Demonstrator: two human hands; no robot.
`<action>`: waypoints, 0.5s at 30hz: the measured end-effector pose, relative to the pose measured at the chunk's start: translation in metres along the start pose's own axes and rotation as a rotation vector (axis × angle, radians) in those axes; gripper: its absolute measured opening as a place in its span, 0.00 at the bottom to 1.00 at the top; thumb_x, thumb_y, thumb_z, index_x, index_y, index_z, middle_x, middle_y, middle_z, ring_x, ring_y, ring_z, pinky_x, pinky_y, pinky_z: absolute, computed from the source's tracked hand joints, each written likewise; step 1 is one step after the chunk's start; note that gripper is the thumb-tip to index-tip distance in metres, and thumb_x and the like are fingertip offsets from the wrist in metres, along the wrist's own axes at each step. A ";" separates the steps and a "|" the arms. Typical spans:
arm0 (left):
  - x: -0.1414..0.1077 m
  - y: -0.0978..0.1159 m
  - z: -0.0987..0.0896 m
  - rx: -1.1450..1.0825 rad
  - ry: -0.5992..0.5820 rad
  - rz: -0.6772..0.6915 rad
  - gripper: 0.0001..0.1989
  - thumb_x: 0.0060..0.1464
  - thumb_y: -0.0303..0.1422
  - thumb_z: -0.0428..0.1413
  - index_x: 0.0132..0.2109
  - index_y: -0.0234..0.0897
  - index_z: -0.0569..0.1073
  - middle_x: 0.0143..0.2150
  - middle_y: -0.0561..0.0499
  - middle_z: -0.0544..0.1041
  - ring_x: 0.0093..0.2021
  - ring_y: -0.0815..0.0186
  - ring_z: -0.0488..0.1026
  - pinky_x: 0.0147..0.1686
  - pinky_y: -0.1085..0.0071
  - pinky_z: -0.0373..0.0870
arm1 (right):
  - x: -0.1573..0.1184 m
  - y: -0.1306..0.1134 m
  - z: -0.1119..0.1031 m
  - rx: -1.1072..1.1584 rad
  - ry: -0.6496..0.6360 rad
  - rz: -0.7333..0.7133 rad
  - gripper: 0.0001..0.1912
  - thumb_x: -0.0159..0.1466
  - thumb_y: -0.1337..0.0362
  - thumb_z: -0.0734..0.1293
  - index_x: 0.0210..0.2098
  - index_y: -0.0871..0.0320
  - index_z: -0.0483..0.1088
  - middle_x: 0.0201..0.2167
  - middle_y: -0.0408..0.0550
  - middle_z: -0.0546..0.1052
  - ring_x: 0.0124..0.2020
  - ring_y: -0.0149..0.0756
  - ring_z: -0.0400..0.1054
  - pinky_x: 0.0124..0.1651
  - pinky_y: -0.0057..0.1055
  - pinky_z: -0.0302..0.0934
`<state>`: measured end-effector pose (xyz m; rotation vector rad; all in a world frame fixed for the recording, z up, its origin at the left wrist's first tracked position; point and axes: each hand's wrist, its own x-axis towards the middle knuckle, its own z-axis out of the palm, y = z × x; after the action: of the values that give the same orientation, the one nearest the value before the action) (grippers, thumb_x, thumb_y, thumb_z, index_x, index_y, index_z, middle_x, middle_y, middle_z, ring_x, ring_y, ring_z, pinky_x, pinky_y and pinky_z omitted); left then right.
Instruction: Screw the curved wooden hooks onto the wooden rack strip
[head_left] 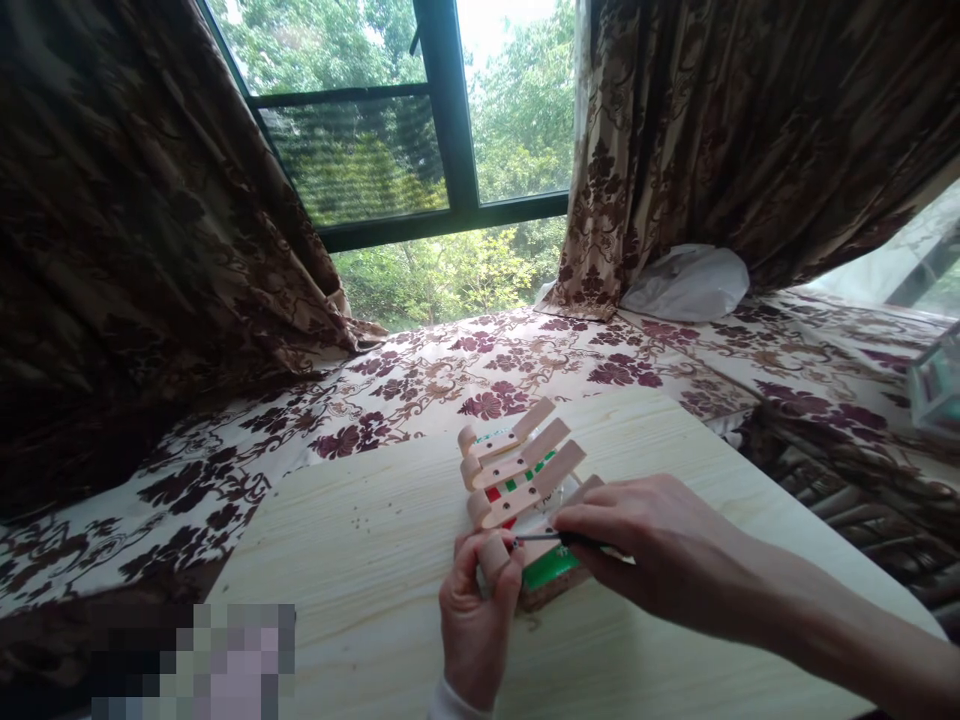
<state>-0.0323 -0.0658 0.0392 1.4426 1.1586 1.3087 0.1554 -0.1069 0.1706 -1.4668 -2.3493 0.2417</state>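
Observation:
My left hand (480,590) is closed around the rounded end of a pale wooden piece (493,556), near the table's middle. In my right hand (630,530) is what looks like a screwdriver (536,538), with a thin metal shaft and dark handle. Its tip reaches the wooden piece beside my left fingers. Beyond my hands lie three similar wooden pieces (531,462) in a row, each with a rounded end, a flat arm and small dark spots like screws or holes. Under them is a green, red and white printed package (551,568), partly hidden by my hands.
The pale wood-grain tabletop (360,580) carries several tiny bits (367,522) on its left. Behind it spreads a floral cloth (487,365) below a window (457,120) and patterned curtains (660,130). A white plastic bag (686,283) and a clear box (936,380) sit to the right.

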 end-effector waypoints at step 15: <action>0.001 -0.001 0.000 0.011 -0.027 0.027 0.07 0.50 0.36 0.59 0.35 0.39 0.73 0.36 0.52 0.74 0.40 0.66 0.72 0.43 0.72 0.67 | 0.025 -0.004 -0.023 -0.197 -0.199 -0.181 0.09 0.63 0.68 0.61 0.32 0.55 0.72 0.26 0.43 0.73 0.24 0.30 0.58 0.25 0.30 0.39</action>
<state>-0.0320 -0.0643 0.0386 1.4843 1.1338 1.2990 0.1509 -0.0871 0.1985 -1.3563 -2.7156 0.1155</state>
